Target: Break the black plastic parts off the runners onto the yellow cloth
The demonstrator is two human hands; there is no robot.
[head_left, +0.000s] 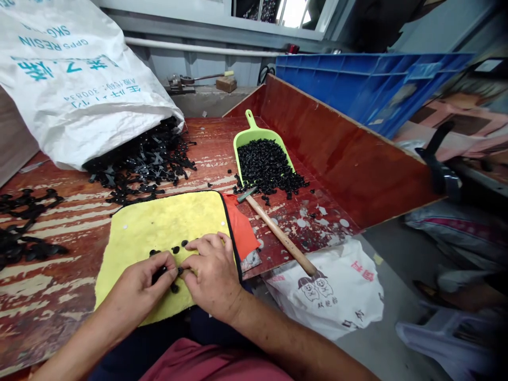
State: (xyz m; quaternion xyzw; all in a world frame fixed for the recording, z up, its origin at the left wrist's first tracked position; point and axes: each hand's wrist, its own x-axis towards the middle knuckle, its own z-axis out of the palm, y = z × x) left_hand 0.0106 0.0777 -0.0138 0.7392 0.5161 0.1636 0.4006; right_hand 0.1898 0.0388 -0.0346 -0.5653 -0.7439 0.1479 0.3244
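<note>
A yellow cloth (178,211) with dark edging lies over the near edge of the table. Above it, my left hand (153,280) pinches a black plastic part (159,274), mostly hidden by the fingers. My right hand (212,270) meets it from the right, thumb and forefinger closed at a small black end piece (180,270) of what looks like the same part. Several small black pieces (175,249) rest on the cloth around my fingertips. Beyond lies a light green dustpan (251,120) heaped with small black pieces (264,161), some spilling off its front edge.
A wooden-handled hammer (280,233) lies right of the cloth, over an orange cloth (242,227). A white sack (79,90) spills black plastic parts (146,164) at left. A red-brown board (337,143) borders the table, with a blue crate (337,84) behind. Another white sack (337,296) lies below.
</note>
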